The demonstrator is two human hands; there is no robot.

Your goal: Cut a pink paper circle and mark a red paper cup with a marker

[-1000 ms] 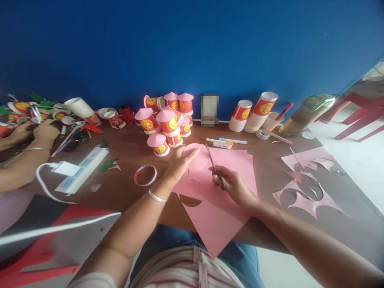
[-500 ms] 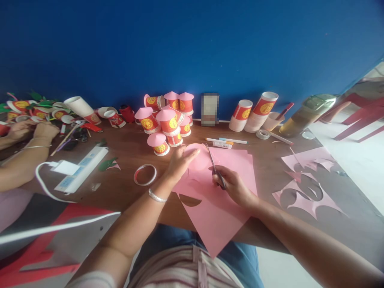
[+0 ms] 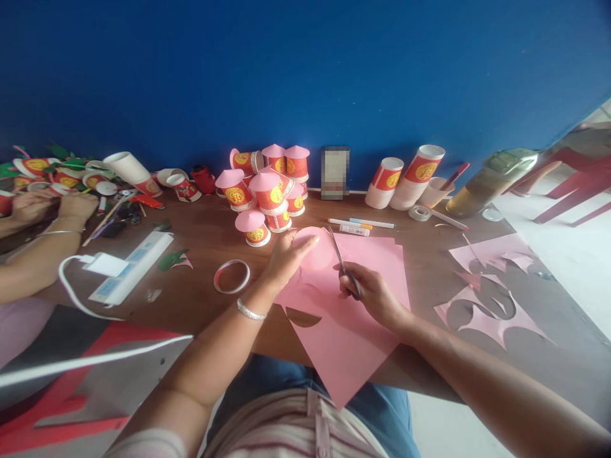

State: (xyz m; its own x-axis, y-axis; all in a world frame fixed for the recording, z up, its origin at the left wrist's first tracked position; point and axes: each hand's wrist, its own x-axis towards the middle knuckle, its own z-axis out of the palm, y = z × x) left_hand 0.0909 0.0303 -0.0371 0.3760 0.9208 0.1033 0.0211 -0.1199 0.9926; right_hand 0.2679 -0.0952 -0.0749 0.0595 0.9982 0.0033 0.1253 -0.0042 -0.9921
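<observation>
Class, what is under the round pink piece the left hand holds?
Pink paper shows past the lower edge of the round pink piece. What lies directly beneath is covered, as are most fingertips of the left hand.

Your left hand [image 3: 285, 257] hides part of the disc [image 3: 319, 252], and you can't see all of the scissors [image 3: 352, 280] behind your right hand [image 3: 376, 291]. The upright panel [image 3: 335, 173] is pixelated beyond telling. The left edge cuts off a co-worker's arm [image 3: 38, 256] and a cable [image 3: 95, 364].
</observation>
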